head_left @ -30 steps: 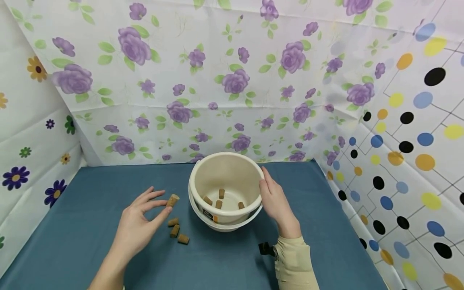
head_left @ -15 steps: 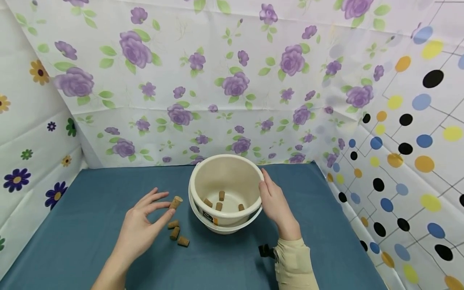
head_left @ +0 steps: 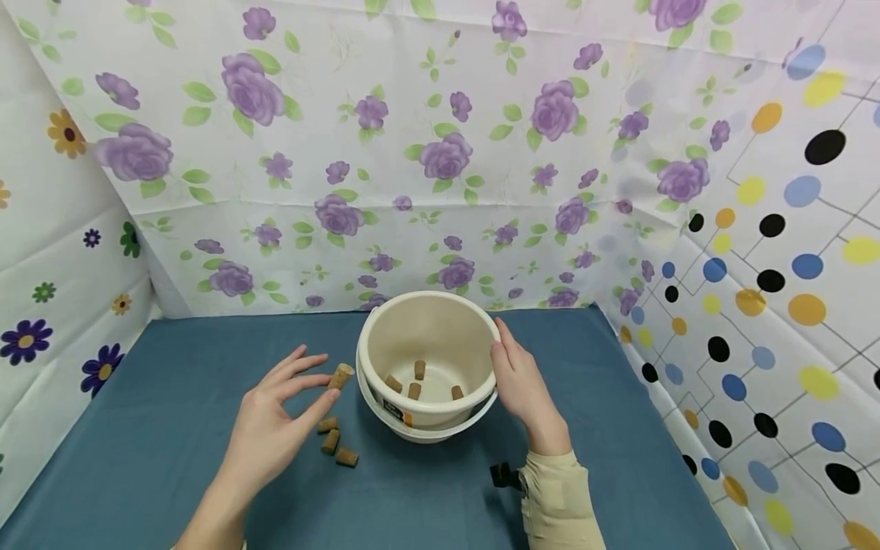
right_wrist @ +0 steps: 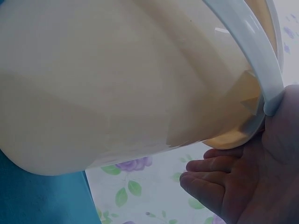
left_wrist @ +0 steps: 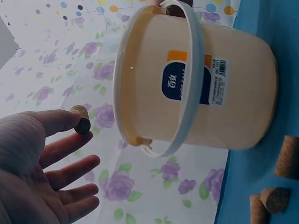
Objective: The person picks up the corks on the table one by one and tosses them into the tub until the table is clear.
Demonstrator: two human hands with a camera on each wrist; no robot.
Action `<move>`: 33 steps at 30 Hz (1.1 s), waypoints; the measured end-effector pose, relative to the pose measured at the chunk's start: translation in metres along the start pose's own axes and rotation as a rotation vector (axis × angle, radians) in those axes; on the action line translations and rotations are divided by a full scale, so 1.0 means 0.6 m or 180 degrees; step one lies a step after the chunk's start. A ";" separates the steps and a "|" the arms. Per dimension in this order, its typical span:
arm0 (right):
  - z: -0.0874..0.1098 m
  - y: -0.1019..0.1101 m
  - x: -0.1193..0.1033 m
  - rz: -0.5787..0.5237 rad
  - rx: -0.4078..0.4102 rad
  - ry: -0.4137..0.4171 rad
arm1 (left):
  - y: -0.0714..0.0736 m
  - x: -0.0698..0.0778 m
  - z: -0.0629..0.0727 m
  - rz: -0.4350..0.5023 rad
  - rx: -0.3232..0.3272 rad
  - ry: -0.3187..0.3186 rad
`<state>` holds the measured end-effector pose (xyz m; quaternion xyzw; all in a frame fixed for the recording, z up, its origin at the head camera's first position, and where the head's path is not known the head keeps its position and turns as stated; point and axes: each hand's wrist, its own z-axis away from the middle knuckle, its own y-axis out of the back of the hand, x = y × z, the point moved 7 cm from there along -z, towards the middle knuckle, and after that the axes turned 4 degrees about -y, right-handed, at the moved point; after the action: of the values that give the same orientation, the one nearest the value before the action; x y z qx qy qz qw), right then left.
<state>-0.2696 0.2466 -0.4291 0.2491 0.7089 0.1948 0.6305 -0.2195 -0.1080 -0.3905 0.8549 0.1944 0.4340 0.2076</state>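
Note:
My left hand (head_left: 268,424) pinches a cork (head_left: 341,376) between thumb and fingertips, just left of the bucket's rim. In the left wrist view the cork (left_wrist: 81,119) sits between thumb and forefinger, the other fingers spread. A cream plastic bucket (head_left: 426,416) stands in the middle, its white handle (left_wrist: 192,84) lowered toward the front. Several corks (head_left: 419,370) lie on the bucket's floor. On the bucket's right side my right hand (head_left: 522,386) rests against the rim; in the right wrist view its fingers (right_wrist: 205,184) extend nearly straight beside the bucket wall.
Three loose corks (head_left: 331,441) lie on the blue tablecloth (head_left: 412,504), between my left hand and the bucket. A flowered cloth (head_left: 385,114) hangs behind the table, with a dotted cloth (head_left: 770,305) at the right. A black strap (head_left: 505,475) sticks out by my right sleeve.
My left hand has moved slightly right with the cork, closer to the bucket's rim. The right hand, bucket and loose corks have stayed in place.

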 end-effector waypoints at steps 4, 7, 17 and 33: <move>0.000 -0.001 0.002 -0.0017 -0.0009 -0.0011 | -0.005 0.014 -0.011 0.0044 0.0019 -0.0085; 0.000 -0.001 0.002 -0.0011 -0.0019 -0.0007 | -0.013 0.023 -0.021 0.0064 0.0032 -0.0149; -0.001 -0.003 0.004 0.0013 0.0002 -0.0019 | -0.040 0.042 -0.041 0.0243 -0.0037 -0.0235; 0.000 -0.002 0.003 -0.0021 -0.0048 -0.0029 | -0.084 0.067 -0.070 0.0292 -0.0180 -0.0416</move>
<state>-0.2698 0.2468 -0.4314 0.2429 0.7053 0.1970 0.6362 -0.2397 -0.0377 -0.3678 0.8832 0.1288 0.3917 0.2237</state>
